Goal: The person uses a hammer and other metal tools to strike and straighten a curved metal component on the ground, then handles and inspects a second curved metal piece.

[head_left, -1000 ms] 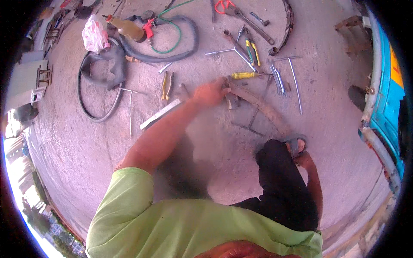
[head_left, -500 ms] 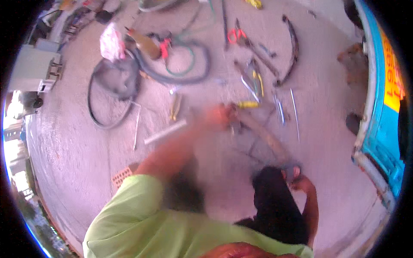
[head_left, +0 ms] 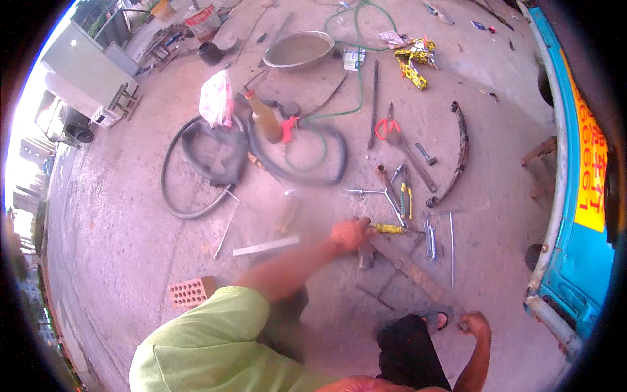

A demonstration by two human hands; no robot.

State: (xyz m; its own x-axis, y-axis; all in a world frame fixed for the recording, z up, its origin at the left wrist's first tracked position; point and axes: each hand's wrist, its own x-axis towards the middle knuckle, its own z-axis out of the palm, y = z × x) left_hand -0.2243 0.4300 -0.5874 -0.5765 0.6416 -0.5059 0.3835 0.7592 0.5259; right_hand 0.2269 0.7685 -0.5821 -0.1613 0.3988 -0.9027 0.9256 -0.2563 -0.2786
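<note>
flat, dusty-brown strip (head_left: 410, 269) slants over the floor (head_left: 499, 277); i see left hand (head_left: 351, 234) fingers gripping its far-left end. right hand (head_left: 475, 325) curled, near its near-right end; can't tell if pinching anything.

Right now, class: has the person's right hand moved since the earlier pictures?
Yes: the right hand has moved forward and rightward, closer to the long metal rod.

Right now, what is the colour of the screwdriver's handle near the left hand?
The screwdriver's handle is yellow; it shows best in the head view.
</note>
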